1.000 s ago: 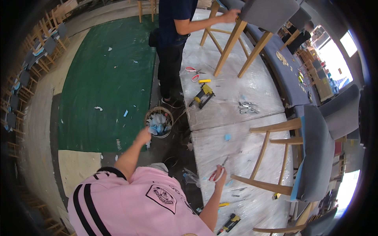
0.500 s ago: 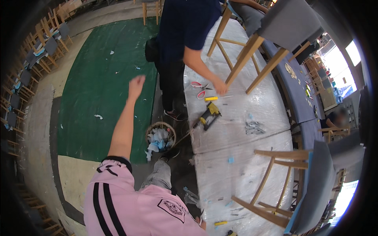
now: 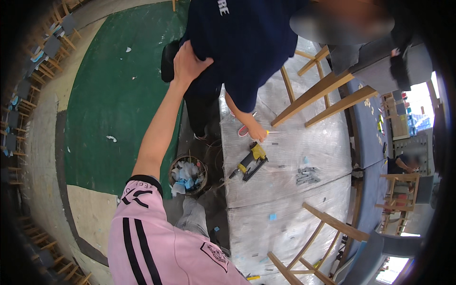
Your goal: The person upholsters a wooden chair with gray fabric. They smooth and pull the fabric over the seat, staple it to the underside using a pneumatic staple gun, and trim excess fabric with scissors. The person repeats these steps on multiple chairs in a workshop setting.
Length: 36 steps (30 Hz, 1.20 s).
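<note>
My left hand (image 3: 187, 64) reaches forward and rests against the side of a co-worker's dark navy shirt (image 3: 237, 42), just above a black pouch (image 3: 169, 61) at the waist. Its thumb is spread away from the fingers, and nothing shows in its grasp. My right hand is out of view. The co-worker's hand (image 3: 256, 131) is at a yellow-handled screwdriver on the plastic-wrapped table (image 3: 266, 194). Close to that hand lie red-handled scissors (image 3: 243, 131), partly covered, and a yellow and black staple gun (image 3: 251, 162).
A basket of scraps (image 3: 189, 175) stands on the floor beside the table. Grey upholstered chairs with wooden legs (image 3: 313, 102) lie tipped on the tabletop, near a pile of staple strips (image 3: 308, 175). Green sheeting (image 3: 118, 104) covers the floor at left; stacked chairs line the far left.
My left hand has moved forward from above the green sheeting onto the co-worker's shirt. The co-worker has leaned closer, and their hand has reached the screwdriver. My right hand has left the view.
</note>
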Each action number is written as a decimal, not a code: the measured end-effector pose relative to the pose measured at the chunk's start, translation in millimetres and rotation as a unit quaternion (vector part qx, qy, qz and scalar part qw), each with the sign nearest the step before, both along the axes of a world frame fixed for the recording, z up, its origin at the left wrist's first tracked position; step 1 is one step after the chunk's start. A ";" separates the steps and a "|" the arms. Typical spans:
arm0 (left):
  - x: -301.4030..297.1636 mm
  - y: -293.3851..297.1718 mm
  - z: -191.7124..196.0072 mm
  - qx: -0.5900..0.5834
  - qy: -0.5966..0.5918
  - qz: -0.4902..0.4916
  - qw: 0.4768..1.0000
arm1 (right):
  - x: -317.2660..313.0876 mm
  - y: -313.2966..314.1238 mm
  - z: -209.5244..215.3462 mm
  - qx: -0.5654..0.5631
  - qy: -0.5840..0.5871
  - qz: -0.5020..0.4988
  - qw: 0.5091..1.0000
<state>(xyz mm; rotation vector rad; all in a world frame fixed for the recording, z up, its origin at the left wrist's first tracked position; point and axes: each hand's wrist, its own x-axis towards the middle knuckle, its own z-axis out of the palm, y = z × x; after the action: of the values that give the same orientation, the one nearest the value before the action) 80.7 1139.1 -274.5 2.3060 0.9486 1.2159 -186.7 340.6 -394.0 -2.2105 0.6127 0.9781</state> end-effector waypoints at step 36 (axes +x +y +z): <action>-120.7 -928.1 124.4 -0.660 0.193 -0.693 0.215 | -160.8 -295.4 269.5 -0.239 -0.361 -0.058 0.900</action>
<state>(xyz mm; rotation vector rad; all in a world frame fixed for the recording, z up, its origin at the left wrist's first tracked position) -40.0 211.1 -150.1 0.7923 -0.3730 -0.8824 -347.5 45.3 -124.5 -2.6764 0.6530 -0.1202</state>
